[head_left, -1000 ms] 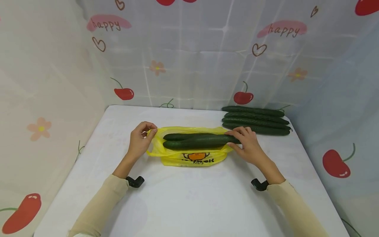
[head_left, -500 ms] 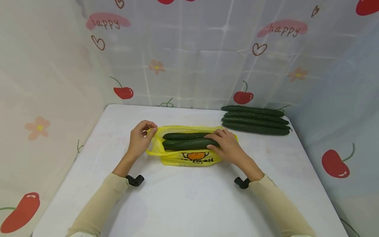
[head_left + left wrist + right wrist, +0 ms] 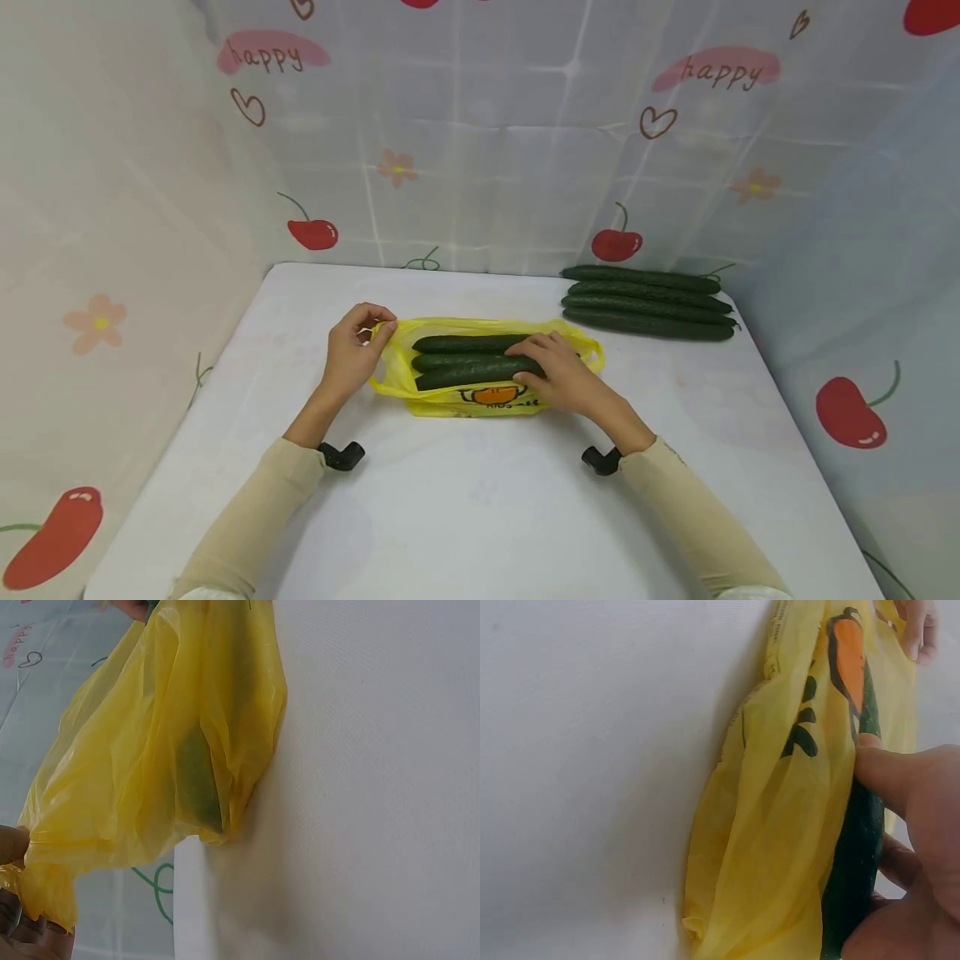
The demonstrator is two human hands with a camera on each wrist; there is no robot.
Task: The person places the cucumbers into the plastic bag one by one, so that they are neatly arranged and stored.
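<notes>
A yellow plastic bag (image 3: 438,407) with a cartoon print lies across the middle of the table, its mouth spread open. Inside it several dark green cucumbers lie side by side, among them a rear cucumber (image 3: 465,343) and one nearer the front rim (image 3: 450,380). My left hand (image 3: 352,354) pinches the bag's left edge between thumb and fingers; the left wrist view shows the yellow film bunched there. With thumb and fingers my right hand (image 3: 558,375) grips a cucumber (image 3: 856,844) at its right part, within the bag's mouth. That cucumber's right end is hidden by the hand.
At the table's back right corner, several more cucumbers (image 3: 648,304) lie in parallel, behind the bag's right end. A printed curtain (image 3: 495,167) hangs along the back edge of the white table (image 3: 480,517), with more sheeting on both sides.
My right hand has moved left with the cucumber, bringing it down into the bag beside the others; the bag's right rim now shows. My left hand has kept its hold on the bag's edge.
</notes>
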